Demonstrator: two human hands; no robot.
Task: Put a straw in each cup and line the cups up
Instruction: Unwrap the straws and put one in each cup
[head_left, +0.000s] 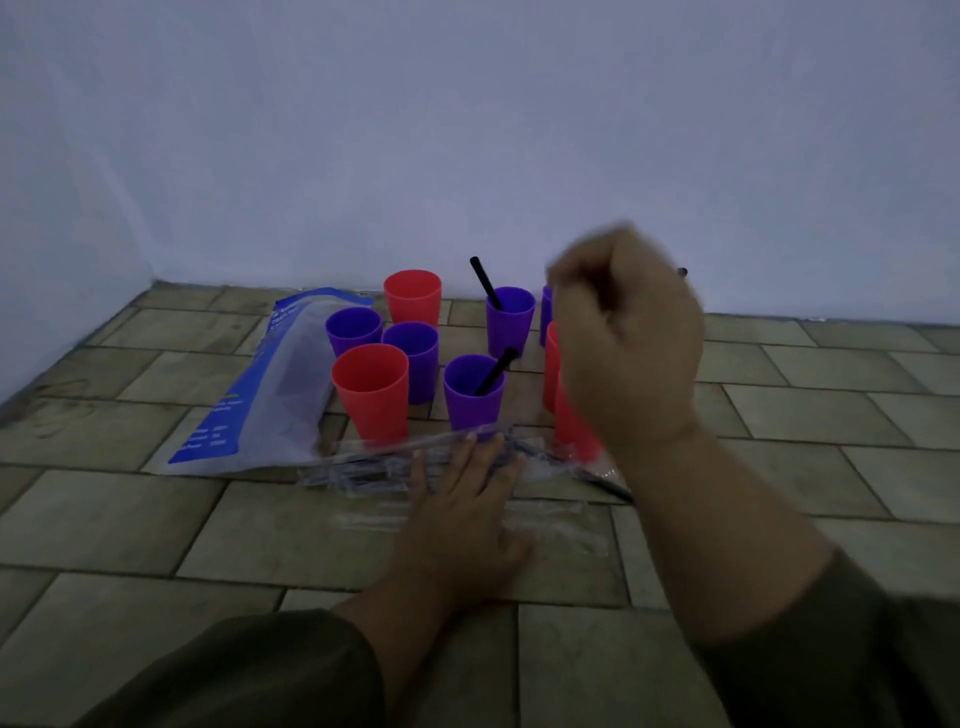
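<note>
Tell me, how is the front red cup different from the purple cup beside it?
The front red cup has no straw; the purple cup beside it holds a black straw. The red cup looks bigger than the purple cup. Both stand upright on the tiled floor.

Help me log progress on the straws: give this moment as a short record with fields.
Left hand: flat on clear straw packet
Right hand: raised, gripping black straw
Straws in: back purple cup, front purple cup
No straw: two red cups, two purple cups at left
Hidden: cups behind right hand
Lined up: no, clustered
</note>
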